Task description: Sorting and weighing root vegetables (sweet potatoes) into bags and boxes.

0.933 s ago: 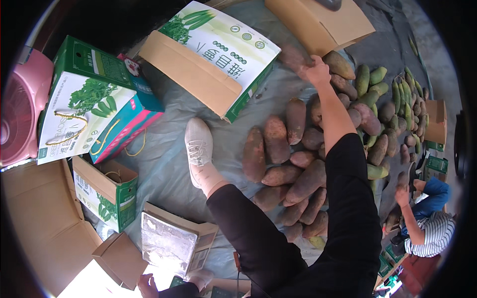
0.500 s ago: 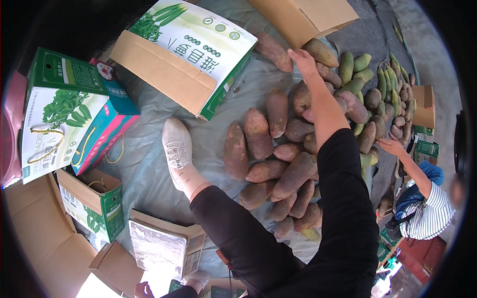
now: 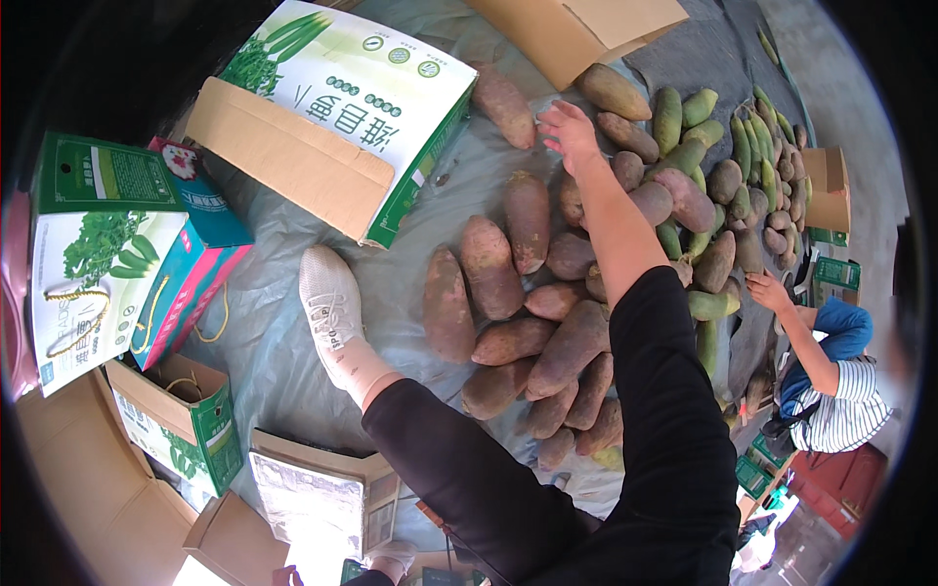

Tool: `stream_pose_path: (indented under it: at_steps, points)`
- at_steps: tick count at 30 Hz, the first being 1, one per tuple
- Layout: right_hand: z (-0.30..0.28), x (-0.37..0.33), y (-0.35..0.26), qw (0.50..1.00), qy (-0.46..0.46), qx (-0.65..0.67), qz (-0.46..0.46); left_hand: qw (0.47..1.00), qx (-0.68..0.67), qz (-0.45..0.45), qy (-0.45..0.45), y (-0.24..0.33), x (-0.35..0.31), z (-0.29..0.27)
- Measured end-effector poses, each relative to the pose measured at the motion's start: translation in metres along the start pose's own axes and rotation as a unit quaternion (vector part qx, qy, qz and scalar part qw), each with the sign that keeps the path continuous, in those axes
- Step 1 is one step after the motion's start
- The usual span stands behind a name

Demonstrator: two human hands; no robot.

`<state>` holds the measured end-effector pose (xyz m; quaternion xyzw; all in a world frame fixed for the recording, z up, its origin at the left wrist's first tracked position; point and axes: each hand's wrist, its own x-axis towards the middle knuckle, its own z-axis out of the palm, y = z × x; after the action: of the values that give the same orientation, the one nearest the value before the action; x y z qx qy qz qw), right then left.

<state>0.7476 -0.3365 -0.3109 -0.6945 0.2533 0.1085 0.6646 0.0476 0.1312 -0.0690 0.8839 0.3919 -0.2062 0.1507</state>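
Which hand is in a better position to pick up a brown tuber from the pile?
Probably the right hand: it is stretched out over the tubers, open. The left hand is not visible.

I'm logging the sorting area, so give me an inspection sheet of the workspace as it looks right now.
Surface: grey plastic sheet spread on the ground, wrinkled.
Job's things: pile of reddish-brown sweet potatoes; one sweet potato lies apart beside the big carton; green gourds at the pile's far side.
Clutter: large green-and-white carton on its side; gift boxes with cord handles; open small carton; plain cardboard box.
Hands: right hand open, fingers spread, over the far sweet potatoes, holding nothing; left hand barely visible at the lower edge, state unclear.
Cables: nothing seen.
Surroundings: the person's white shoe on the sheet; another person in a striped top reaching into the pile.
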Motion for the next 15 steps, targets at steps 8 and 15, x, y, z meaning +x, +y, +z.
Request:
stream_pose_path:
  at_steps: [8,15]
  points:
    - [0.004,-0.004,0.006,1.0,-0.015,0.014,-0.016,1.0,-0.003,0.005,0.009,-0.033,0.001,0.008]
    - [0.024,-0.019,0.001,0.998,-0.005,-0.052,-0.037,1.0,-0.011,-0.011,0.017,-0.074,-0.018,0.021]
